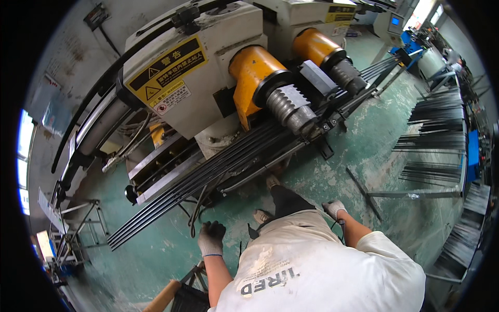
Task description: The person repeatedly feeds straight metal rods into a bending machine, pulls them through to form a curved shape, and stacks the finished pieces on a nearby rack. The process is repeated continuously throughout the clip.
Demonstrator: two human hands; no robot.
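Note:
My left hand (212, 238), in a pale knit glove with dark fingers, is raised in front of my left side. Its fingers are loosely bent and a little apart, with nothing visible in them. Beyond it, long dark metal rods (171, 200) lie side by side along the front of a large machine (208, 57); the hand is apart from them. On my other side hangs my right hand (333, 209), gloved in the same way, its fingers loosely apart and partly turned from view. It touches nothing that I can make out.
Two orange machine heads with ribbed metal cylinders (291, 106) jut toward me. A dark bar (364, 193) lies on the green floor (332, 171) at right. Racks with bundled rods (434, 143) stand farther right. A brown padded roll (162, 296) is at lower left.

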